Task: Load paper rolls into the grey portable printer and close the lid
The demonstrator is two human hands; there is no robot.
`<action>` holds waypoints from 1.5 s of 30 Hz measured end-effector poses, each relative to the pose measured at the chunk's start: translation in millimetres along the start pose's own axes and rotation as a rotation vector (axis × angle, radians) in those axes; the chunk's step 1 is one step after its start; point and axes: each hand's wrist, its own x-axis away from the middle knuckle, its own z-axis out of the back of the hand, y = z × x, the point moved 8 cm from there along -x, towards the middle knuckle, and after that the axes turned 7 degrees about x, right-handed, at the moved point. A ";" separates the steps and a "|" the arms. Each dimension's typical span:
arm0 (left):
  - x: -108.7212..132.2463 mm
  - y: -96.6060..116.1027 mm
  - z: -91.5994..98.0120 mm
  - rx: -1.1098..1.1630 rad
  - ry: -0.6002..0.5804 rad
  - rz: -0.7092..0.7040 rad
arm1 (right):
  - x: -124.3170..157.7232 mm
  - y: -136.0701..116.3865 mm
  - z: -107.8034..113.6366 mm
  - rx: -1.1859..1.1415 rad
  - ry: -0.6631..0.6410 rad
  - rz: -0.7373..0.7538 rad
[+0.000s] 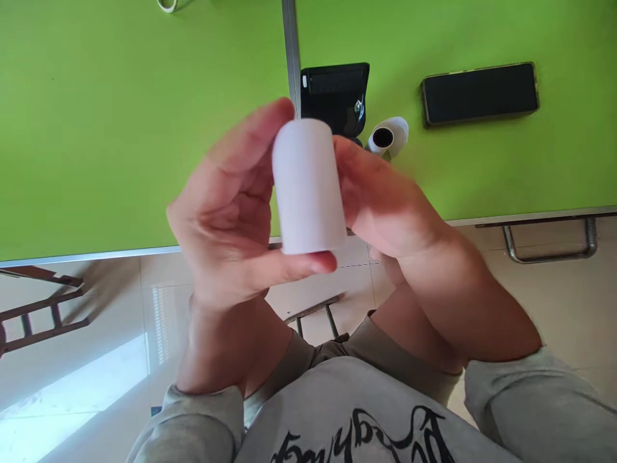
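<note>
A white paper roll [310, 186] is held up in front of me, its smooth side facing the camera. My left hand [231, 199] grips it from the left, with the thumb across the bottom end and a finger at the top. Against the roll's right side rests my right hand [385, 199], its fingers curled and partly hidden behind the roll. Just beyond the hands, a black device [335, 96] lies on the green table. Beside that device stands a second, smaller paper roll [384, 137] with a dark core and a loose end of paper.
The green table [120, 141] is crossed by a grey seam [290, 38]. A black phone [481, 94] lies at the right. Part of a white ring [167, 5] shows at the top edge. Below the table edge are metal bars [549, 258] and a stool frame [43, 315].
</note>
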 end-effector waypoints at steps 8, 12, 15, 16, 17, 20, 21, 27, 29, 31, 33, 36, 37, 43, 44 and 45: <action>-9.4 -14.8 -10.4 0.072 -0.043 -0.051 | 5.8 -5.5 -16.3 -0.278 -0.070 -0.008; -8.0 -20.6 2.2 -0.024 -0.092 -0.111 | 5.2 -9.8 -6.7 -0.328 0.024 0.020; -7.4 -13.8 11.0 -0.132 -0.146 -0.214 | 4.4 -13.4 3.4 -0.287 0.083 0.051; -7.5 -13.5 12.2 -0.194 -0.169 -0.210 | 4.6 -14.6 7.0 -0.261 0.105 0.067; -7.6 -14.0 13.4 -0.257 -0.183 -0.191 | 4.9 -15.9 9.7 -0.237 0.119 0.090; -4.2 -7.8 9.2 -0.324 -0.263 -0.238 | 6.4 -17.9 13.9 -0.188 0.143 0.153; -4.2 -8.5 10.1 -0.333 -0.257 -0.221 | 6.8 -18.7 13.8 -0.177 0.143 0.176; -9.3 -12.5 21.3 -0.370 -0.273 -0.251 | 9.3 -40.6 28.5 0.038 0.187 0.384; -12.4 -11.6 30.6 -0.364 -0.232 -0.295 | 24.6 -64.9 68.0 0.285 0.492 0.636; -13.9 -11.7 36.9 -0.340 -0.205 -0.310 | 44.5 -82.5 110.2 0.657 0.858 0.781; -13.5 -12.2 38.5 -0.318 -0.196 -0.300 | 47.6 -83.2 155.4 1.040 1.139 0.571; -11.2 -12.7 36.1 -0.305 -0.196 -0.270 | 38.0 -63.6 216.6 1.366 1.232 -0.016; -10.4 -12.7 35.3 -0.302 -0.197 -0.262 | 34.3 -57.5 226.2 1.410 1.188 -0.108; -8.4 -14.0 39.2 -0.270 -0.180 -0.250 | 24.0 -27.3 233.8 1.458 0.865 -0.387; -8.0 -14.4 39.2 -0.270 -0.183 -0.247 | 24.6 -24.5 234.0 1.448 0.834 -0.415; -7.6 -14.7 38.9 -0.269 -0.185 -0.241 | 25.5 -22.8 234.4 1.444 0.813 -0.436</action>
